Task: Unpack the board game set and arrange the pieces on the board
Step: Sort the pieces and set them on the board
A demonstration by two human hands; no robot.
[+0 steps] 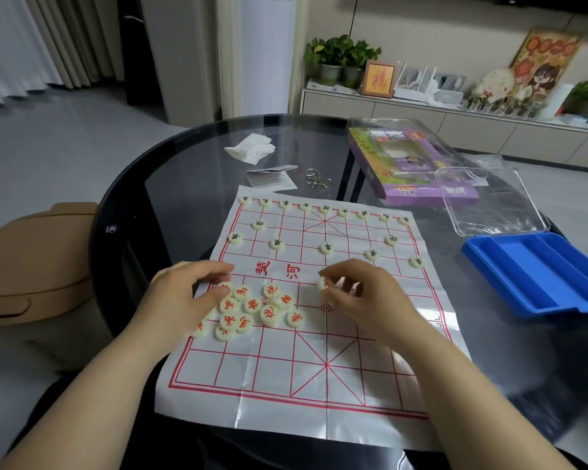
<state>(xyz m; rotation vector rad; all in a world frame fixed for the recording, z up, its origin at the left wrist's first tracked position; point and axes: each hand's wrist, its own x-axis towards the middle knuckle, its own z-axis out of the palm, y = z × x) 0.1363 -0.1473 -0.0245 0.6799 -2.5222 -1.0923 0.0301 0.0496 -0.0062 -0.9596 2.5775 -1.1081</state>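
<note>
A white plastic game board sheet (353, 378) with a red grid lies on the round glass table. Several cream round pieces with dark characters (326, 247) stand in rows on its far half. A loose heap of cream pieces with red characters (258, 308) lies on the near left part. My left hand (187, 293) rests at the heap's left edge, thumb and fingertips pinching a red-marked piece (225, 287). My right hand (360, 293) hovers near the board's middle and pinches another red-marked piece (324, 283) between thumb and fingers.
A blue plastic tray (537, 274) sits at the right, a clear lid (493, 205) and a purple game box (418, 164) behind it. A crumpled tissue (252, 147), a leaflet (272, 178) and metal ring puzzles (314, 179) lie beyond the board. A tan bin (38, 266) stands left.
</note>
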